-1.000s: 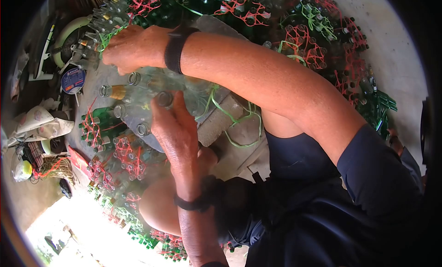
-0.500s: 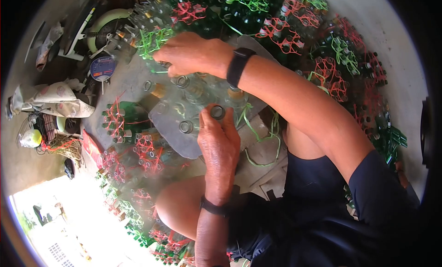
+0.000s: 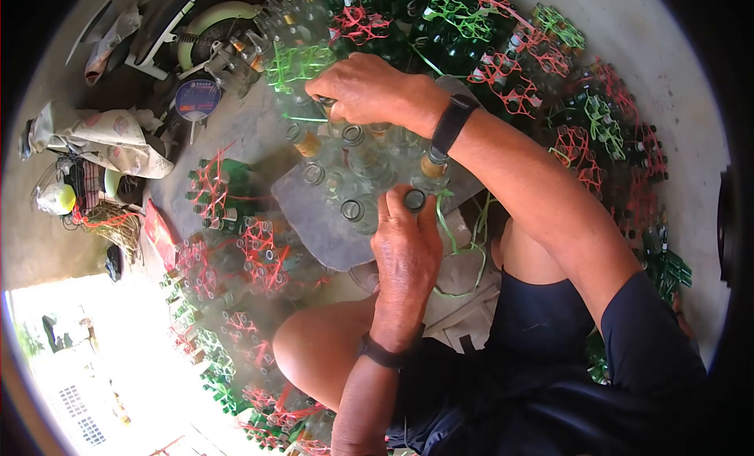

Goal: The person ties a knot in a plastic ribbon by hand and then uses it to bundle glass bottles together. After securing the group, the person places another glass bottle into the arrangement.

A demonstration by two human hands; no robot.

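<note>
Clear glass bottles (image 3: 369, 161) stand upright in a close group on a grey slab (image 3: 318, 224). My left hand (image 3: 408, 248) is closed around a bottle (image 3: 414, 199) at the near side of the group, its open mouth showing between thumb and fingers. At the far side, my right hand (image 3: 365, 87) is closed on the neck of another bottle (image 3: 326, 102), mostly hidden beneath the fingers. Beside my left hand stands a bottle with a bare mouth (image 3: 353, 211). A loose green strap (image 3: 463, 291) trails from the group on the right.
Green bottles tied with red strap (image 3: 220, 193) stand left of the slab. More strapped green bottles (image 3: 459, 20) crowd the back and right. A blue paddle-shaped fan (image 3: 197, 100) and whitish sacks (image 3: 118, 138) lie at the left. A bright doorway (image 3: 94, 362) opens at lower left.
The whole view has shifted, so the scene sits farther right. Both hands stay closed at nearly the same places on the bottle group. More of the bottle under my right fingers shows now.
</note>
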